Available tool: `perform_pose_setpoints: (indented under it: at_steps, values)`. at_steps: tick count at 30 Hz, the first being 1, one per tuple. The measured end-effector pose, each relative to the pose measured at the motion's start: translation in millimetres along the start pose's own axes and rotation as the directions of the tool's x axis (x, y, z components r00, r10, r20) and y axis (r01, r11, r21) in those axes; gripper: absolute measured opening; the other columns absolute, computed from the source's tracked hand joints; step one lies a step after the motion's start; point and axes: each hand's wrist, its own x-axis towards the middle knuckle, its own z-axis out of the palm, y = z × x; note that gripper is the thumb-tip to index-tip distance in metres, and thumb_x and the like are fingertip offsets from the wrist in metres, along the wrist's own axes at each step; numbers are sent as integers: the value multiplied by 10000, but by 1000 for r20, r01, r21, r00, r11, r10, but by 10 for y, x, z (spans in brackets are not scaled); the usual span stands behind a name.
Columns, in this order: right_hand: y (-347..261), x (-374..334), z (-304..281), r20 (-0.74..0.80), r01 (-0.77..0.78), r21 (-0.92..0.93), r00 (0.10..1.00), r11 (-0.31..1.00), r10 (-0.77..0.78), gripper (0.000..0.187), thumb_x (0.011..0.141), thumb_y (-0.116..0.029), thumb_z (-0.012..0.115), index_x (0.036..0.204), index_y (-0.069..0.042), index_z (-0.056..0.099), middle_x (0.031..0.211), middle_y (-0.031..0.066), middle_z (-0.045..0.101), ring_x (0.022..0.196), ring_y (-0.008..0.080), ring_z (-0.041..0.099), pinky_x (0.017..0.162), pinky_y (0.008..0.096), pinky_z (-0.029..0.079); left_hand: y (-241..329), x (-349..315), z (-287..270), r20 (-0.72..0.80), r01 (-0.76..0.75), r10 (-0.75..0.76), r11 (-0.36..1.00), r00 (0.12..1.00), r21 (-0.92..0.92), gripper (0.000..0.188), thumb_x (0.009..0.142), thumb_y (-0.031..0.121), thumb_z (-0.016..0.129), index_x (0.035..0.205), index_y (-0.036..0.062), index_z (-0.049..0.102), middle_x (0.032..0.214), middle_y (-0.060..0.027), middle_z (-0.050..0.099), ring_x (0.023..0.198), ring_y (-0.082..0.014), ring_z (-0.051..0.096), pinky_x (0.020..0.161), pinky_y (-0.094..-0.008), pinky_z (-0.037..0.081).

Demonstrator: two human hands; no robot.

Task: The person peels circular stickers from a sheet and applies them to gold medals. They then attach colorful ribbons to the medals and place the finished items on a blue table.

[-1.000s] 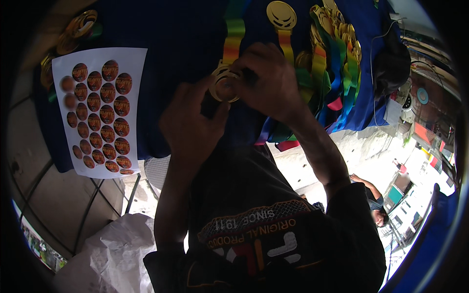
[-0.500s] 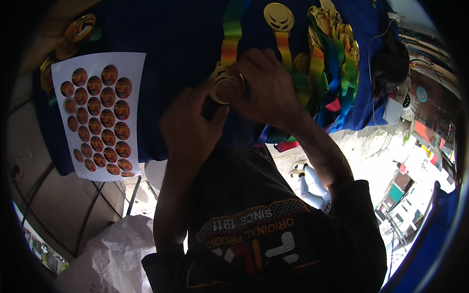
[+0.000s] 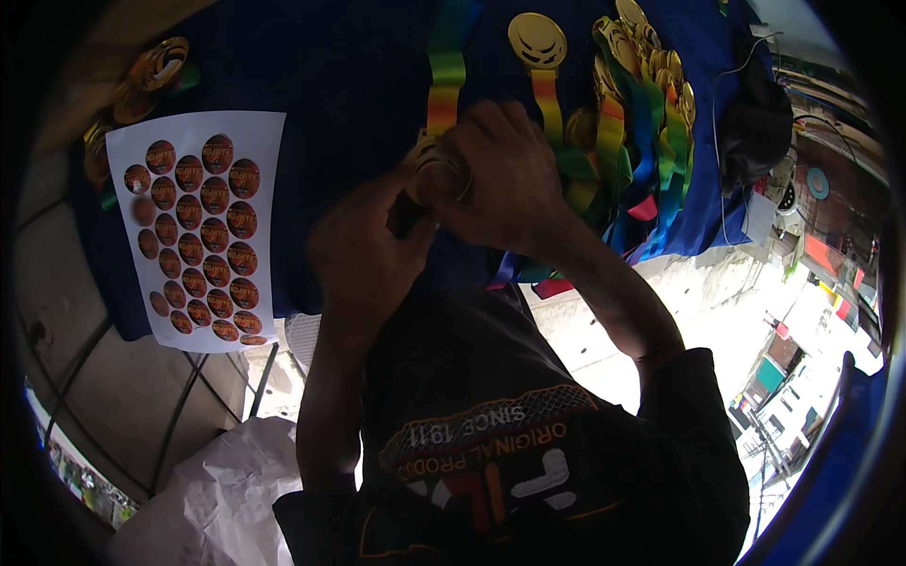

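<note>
Between my hands lies a gold medal (image 3: 427, 173) on a green, yellow and orange ribbon (image 3: 445, 90) that runs away from me over the blue cloth (image 3: 359, 75). My left hand (image 3: 366, 247) grips its left and near edge with thumb and fingers. The fingers of my right hand (image 3: 507, 174) are bent down over the medal's face and right side, hiding part of it. A round dark patch shows on the face, partly covered. Left of my hands is a white sheet (image 3: 274, 189) of round orange-and-black stickers.
Another gold medal (image 3: 537, 41) lies face up beyond my right hand. Several medals with bright ribbons (image 3: 651, 123) are heaped at the right, and more gold medals (image 3: 159, 64) sit at the far left. A white plastic bag (image 3: 222, 495) is low on the left.
My right fingers have closed further over the medal's face. The sticker sheet appears slightly lower and further right in view. A passer-by's legs beyond my right arm are gone from sight.
</note>
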Motion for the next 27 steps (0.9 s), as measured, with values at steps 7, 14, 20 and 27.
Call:
perform_pose_setpoints:
  at_steps: [7,14,20,27]
  values:
    - [-23,17,33,6,-27,1,1000,1000,26,258,708,-264,769,783,-84,600,878,72,552,824,291,560,685,436,467,30,-3,-11,17,52,-52,999,998,9,531,739,135,890,1242,84,728,679,-26,593,545,-89,499,533,-281,411]
    - [99,9,-73,133,-6,95,991,995,-6,268,754,-282,793,875,-84,660,911,69,560,873,296,552,743,427,477,25,-12,18,-4,56,-56,997,998,59,530,722,144,893,1225,83,735,689,-30,606,559,-97,505,555,-283,425]
    - [191,4,-138,155,52,169,985,984,-79,184,808,-210,768,926,-91,693,940,75,588,884,305,561,760,416,484,27,-26,33,-25,31,-30,997,999,66,543,714,142,894,1229,82,734,705,-32,605,557,-111,502,559,-292,428]
    - [173,-34,-153,130,54,166,989,985,-76,166,802,-190,737,925,-88,694,921,79,591,880,307,568,757,412,487,29,-30,59,-47,28,-25,998,999,62,538,710,145,896,1219,76,735,711,-35,606,562,-118,522,566,-304,440]
